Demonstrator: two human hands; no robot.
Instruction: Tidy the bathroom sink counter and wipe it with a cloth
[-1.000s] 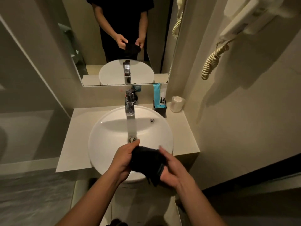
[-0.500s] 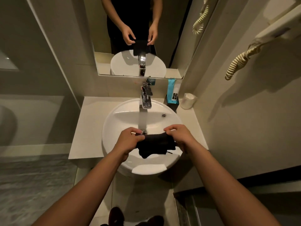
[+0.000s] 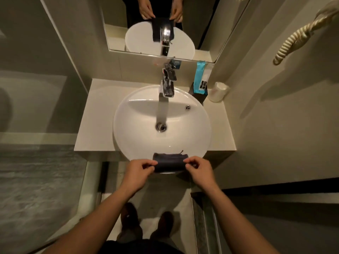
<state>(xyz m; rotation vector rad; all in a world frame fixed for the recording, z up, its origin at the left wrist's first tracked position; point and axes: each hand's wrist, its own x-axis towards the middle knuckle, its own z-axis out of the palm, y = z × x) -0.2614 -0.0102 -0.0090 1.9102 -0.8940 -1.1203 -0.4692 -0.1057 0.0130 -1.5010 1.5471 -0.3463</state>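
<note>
A dark folded cloth [image 3: 168, 162] is stretched flat over the near rim of the round white sink [image 3: 139, 132]. My left hand [image 3: 139, 173] pinches the cloth's left end and my right hand [image 3: 199, 171] pinches its right end. The beige counter [image 3: 95, 114] surrounds the sink. The mirror [image 3: 146, 24] above reflects both hands and the cloth hanging between them.
A chrome tap [image 3: 167, 85] stands at the back of the basin. At the back right of the counter are a blue tube [image 3: 200, 77] in a dark holder and a white wrapped cup [image 3: 219, 91]. A coiled cord [image 3: 293, 43] hangs on the right wall.
The bunched cloth has been spread out between my hands and lowered to the sink's near rim. My head has tilted further down, showing the floor and my feet.
</note>
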